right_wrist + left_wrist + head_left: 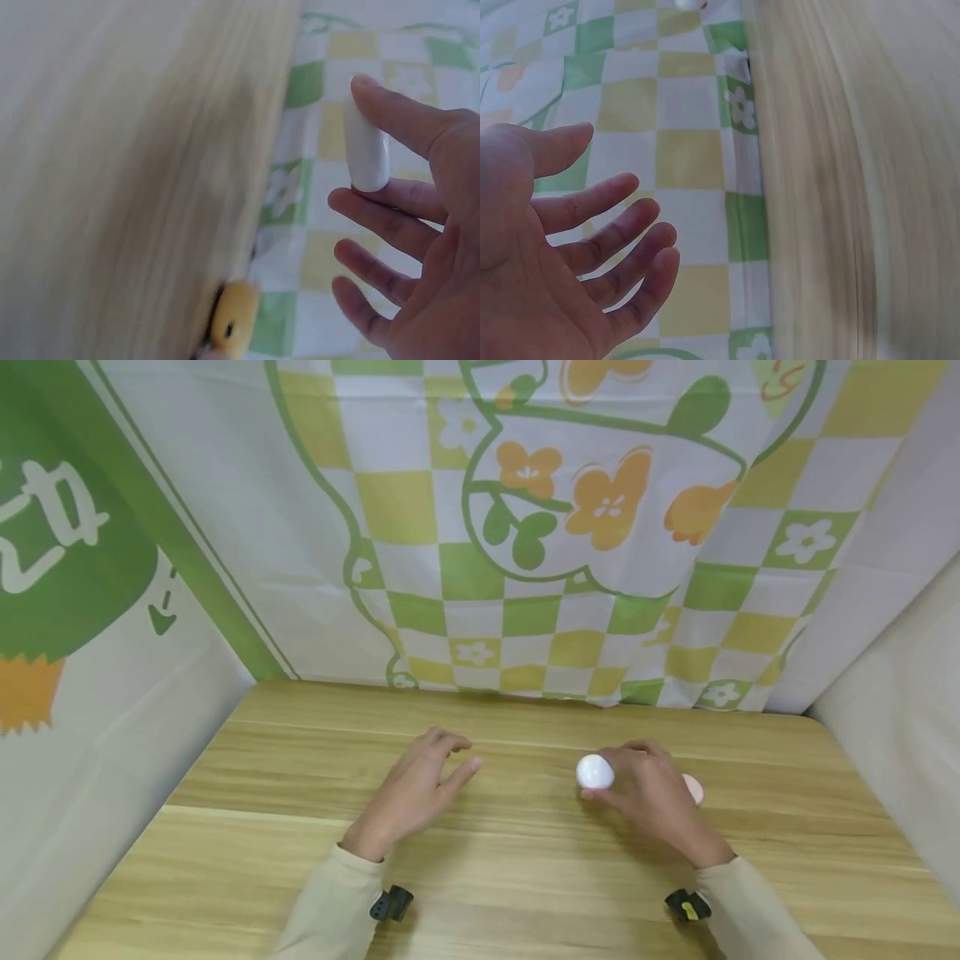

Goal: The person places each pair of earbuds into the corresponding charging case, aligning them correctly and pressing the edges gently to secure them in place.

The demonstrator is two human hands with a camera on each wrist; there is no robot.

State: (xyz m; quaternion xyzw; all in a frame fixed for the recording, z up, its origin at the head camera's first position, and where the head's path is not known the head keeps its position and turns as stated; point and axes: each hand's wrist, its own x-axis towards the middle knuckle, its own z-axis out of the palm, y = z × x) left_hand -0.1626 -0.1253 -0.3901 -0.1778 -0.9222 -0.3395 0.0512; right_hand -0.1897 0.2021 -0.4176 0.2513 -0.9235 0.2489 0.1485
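Right hand hovers palm-down over the wooden table, pinching a white egg-shaped piece between thumb and fingers. Left hand sits left of it, fingers loosely spread, holding nothing.

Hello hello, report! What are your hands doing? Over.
Left hand open, holding nothing, over the wooden table. Right hand pinches a white egg-shaped thing. Pinkish thing just behind right hand.
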